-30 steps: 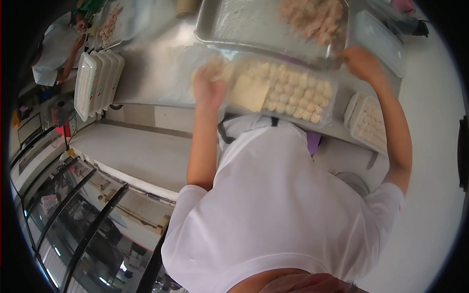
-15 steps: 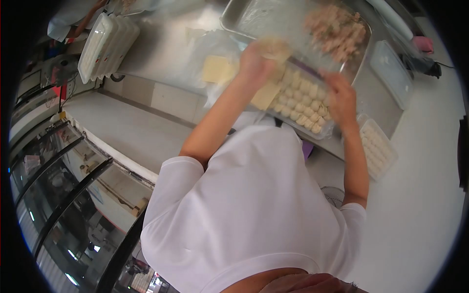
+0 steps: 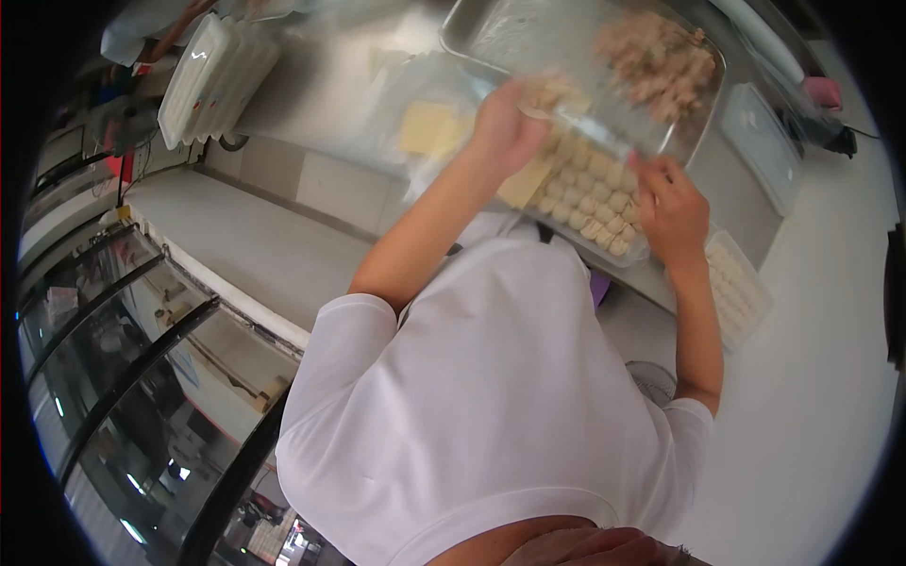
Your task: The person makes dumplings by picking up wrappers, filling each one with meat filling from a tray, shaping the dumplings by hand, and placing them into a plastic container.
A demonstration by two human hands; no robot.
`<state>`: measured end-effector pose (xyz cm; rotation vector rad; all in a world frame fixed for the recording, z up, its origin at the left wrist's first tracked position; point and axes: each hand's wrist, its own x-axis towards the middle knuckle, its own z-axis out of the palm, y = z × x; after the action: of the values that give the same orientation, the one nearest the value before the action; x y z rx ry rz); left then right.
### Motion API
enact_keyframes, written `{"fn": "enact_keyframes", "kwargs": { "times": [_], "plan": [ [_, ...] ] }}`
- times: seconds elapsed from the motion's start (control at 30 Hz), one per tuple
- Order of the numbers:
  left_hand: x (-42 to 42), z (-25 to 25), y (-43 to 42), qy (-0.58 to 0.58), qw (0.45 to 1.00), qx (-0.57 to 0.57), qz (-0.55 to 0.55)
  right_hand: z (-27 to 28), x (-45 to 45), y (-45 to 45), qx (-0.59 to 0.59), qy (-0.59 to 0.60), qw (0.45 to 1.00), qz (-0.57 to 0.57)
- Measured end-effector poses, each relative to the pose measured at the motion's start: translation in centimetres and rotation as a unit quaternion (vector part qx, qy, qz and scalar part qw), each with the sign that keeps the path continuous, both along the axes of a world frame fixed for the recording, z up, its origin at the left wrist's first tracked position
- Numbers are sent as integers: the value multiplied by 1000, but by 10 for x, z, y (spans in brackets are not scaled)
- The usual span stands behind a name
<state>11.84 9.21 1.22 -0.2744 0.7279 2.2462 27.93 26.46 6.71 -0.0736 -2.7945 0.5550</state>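
Observation:
Blurred by motion, my left hand point(image 3: 510, 127) is closed on a pale dough wrapper point(image 3: 559, 94) above the edge of the metal tray. In my right hand point(image 3: 672, 203) is a thin flat spatula point(image 3: 599, 135), its far end close to the wrapper. Pale pink minced filling point(image 3: 661, 64) with green bits lies heaped in the metal tray point(image 3: 510, 33). Below my hands a clear container holds rows of round dumplings point(image 3: 595, 198). Square yellowish wrappers point(image 3: 525, 183) lie beside the dumplings, partly under my left forearm.
More square wrappers point(image 3: 429, 129) lie on plastic sheeting at the left. Stacked white trays point(image 3: 203, 85) stand at the far left, near another person's arm point(image 3: 179, 33). A second filled container point(image 3: 736, 288) sits at the right, and a clear lid point(image 3: 760, 146) lies beside the metal tray.
The spatula has swung to a different angle, and my right hand has shifted slightly right and down. My left hand stays near the tray edge with the wrapper. The whole view has shifted slightly.

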Motion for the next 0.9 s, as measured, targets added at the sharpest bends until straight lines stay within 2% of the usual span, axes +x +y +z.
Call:
{"fn": "enact_keyframes", "kwargs": {
  "times": [0.03, 0.1, 0.2, 0.27, 0.4, 0.47, 0.5, 0.53, 0.57, 0.6, 0.63, 0.67, 0.73, 0.77, 0.83, 0.87, 0.9],
  "plan": [
    [-1, -9, 1, -64, 997, 19, 48, 10, 1, 0, 23, -21, 999, -17],
    [2, -3, -2, -64, 996, 1, 55, 21, 2, -2, 46, -42, 997, -35],
    [5, 11, -5, -65, 997, -4, 45, 23, -1, -12, 7, 16, 999, -28],
    [7, 19, -4, -66, 997, 8, 26, 7, -6, -14, 66, 38, 997, 6],
    [7, 21, -11, 29, 999, 32, -7, -6, -7, -12, 53, 33, 998, 16],
    [8, 21, -26, 59, 996, 55, -36, 3, -4, -11, -43, 22, 999, 6],
    [11, 23, -32, 226, 973, 1, -39, 5, -4, -8, -43, 22, 999, 4],
    [11, 24, -38, 387, 920, -50, -40, 7, -3, -4, -115, 50, 992, 27],
    [6, 24, -42, 387, 920, -49, -40, 9, -2, -2, -187, 78, 978, 49],
    [-1, 24, -47, 488, 855, -159, -78, 12, -3, -1, -187, 78, 978, 49],
    [-5, 23, -50, 573, 767, -266, -114, 15, -2, -2, -193, 76, 976, 69],
    [-8, 21, -48, 572, 767, -268, -114, 17, -1, -3, -198, 75, 973, 89],
    [-18, 17, -42, 689, 671, -244, -126, 11, -2, -5, -192, 67, 975, 93],
    [-22, 20, -42, 689, 671, -243, -126, 9, -1, -5, -185, 58, 976, 95],
    [-30, 30, -42, 674, 660, -267, -196, 12, -1, -5, -144, 53, 985, 85],
    [-29, 33, -39, 675, 660, -265, -198, 15, 0, -5, -105, 46, 991, 72],
    [-25, 36, -36, 694, 636, -285, -180, 17, 2, -6, -107, 45, 991, 68]
  ]
}}
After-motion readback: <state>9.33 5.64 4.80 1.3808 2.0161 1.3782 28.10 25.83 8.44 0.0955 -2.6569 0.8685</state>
